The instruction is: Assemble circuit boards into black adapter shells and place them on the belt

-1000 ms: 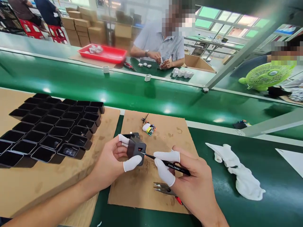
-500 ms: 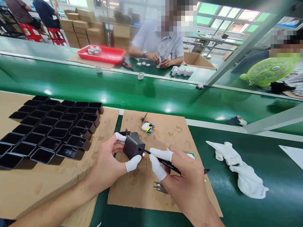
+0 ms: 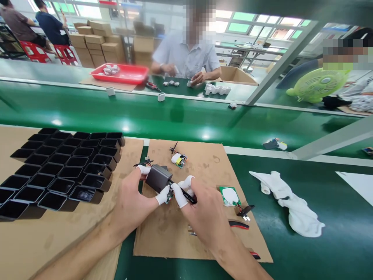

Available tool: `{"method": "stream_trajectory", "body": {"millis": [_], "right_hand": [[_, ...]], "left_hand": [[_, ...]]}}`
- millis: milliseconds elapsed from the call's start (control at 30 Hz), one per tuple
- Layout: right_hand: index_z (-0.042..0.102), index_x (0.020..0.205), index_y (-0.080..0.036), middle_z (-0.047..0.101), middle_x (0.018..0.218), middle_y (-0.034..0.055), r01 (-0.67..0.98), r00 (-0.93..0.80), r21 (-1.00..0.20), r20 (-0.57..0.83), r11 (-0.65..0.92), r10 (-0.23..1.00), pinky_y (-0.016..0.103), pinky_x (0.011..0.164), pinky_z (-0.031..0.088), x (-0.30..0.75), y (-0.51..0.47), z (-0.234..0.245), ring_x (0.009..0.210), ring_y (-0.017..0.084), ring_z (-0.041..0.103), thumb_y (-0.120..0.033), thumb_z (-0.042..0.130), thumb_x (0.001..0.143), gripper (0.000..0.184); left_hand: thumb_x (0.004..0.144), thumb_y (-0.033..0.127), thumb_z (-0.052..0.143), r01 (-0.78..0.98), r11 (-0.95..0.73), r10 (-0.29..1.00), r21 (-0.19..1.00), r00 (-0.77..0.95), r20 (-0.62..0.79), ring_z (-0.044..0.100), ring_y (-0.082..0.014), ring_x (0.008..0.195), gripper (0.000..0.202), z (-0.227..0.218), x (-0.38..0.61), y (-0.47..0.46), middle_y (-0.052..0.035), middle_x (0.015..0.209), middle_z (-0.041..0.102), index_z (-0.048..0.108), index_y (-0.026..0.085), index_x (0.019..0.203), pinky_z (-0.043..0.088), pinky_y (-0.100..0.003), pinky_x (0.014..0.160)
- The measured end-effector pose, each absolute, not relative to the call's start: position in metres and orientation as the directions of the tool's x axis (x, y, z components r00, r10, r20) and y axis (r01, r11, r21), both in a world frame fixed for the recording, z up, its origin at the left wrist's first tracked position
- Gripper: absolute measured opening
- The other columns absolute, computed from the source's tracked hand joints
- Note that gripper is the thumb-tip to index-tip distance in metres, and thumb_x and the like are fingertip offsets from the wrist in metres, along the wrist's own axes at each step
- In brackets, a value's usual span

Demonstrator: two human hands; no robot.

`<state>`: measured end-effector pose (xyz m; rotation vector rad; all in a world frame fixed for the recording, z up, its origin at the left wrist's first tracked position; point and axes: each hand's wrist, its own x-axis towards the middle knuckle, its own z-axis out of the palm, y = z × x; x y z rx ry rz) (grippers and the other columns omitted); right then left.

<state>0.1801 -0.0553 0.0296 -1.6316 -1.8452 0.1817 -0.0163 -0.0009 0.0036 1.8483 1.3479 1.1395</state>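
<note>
My left hand (image 3: 132,196), with white finger cots, is closed around a black plastic housing (image 3: 159,177) held tilted over the cardboard. My right hand (image 3: 205,208), also in finger cots, grips slim black tweezers (image 3: 188,195) with white lettering; their tip points at the housing's near end and is hidden. Between both hands, a small circuit board (image 3: 169,196) shows under that end, partly covered by fingers. A black part with wires (image 3: 144,162) lies behind the left fingertips. Beyond the hands sits another circuit board (image 3: 179,159) with a white blob and a yellow component.
Several open black housings (image 3: 70,161) stand in rows at left. Right of my hand lie a green board (image 3: 230,195) and red-and-black plier handles (image 3: 239,224). A crumpled white cloth (image 3: 291,202) rests farther right. Across the green belt (image 3: 180,124), a co-worker (image 3: 186,56) handles white casings.
The housing has turned and moved slightly left. My right hand has shifted left, close against the left fingertips, uncovering the green board and plier handles. The view has shifted a little.
</note>
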Motion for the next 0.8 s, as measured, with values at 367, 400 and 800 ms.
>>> {"method": "stream_trajectory", "body": {"millis": [367,400,800], "right_hand": [[0.073,0.102,-0.022,0.08,0.094,0.0037,0.544,-0.17,-0.832,0.014,0.106,0.985,0.032,0.071,0.048,0.183,-0.04,0.03,0.079,0.02,0.068,-0.019,0.046,0.11,0.028],[0.074,0.104,-0.022,0.08,0.094,0.0033,0.52,-0.165,-0.849,0.008,0.093,0.986,0.032,0.07,0.047,0.183,-0.041,0.029,0.079,0.02,0.067,-0.02,0.046,0.111,0.029],[0.078,0.104,-0.021,0.074,0.08,0.0018,0.424,-0.132,-0.898,0.068,0.118,0.989,0.03,0.064,0.044,0.181,-0.044,0.026,0.067,0.017,0.055,-0.029,0.048,0.114,0.033]], "left_hand": [[0.096,0.04,0.083,0.651,-0.595,0.722,0.471,0.174,0.67,0.085,-0.0266,0.091,0.033,-0.008,-0.017,-0.005,-0.0064,0.105,0.084,0.069,0.023,0.121,0.064,-0.031,0.073],[0.097,0.04,0.083,0.66,-0.603,0.708,0.448,0.184,0.682,0.085,-0.027,0.092,0.033,-0.008,-0.018,-0.005,-0.0074,0.106,0.085,0.069,0.022,0.122,0.064,-0.031,0.074],[0.096,0.043,0.087,0.703,-0.602,0.657,0.379,0.166,0.735,0.085,-0.0268,0.088,0.037,-0.009,-0.019,-0.008,-0.0058,0.103,0.087,0.071,0.024,0.124,0.064,-0.033,0.075]]}}
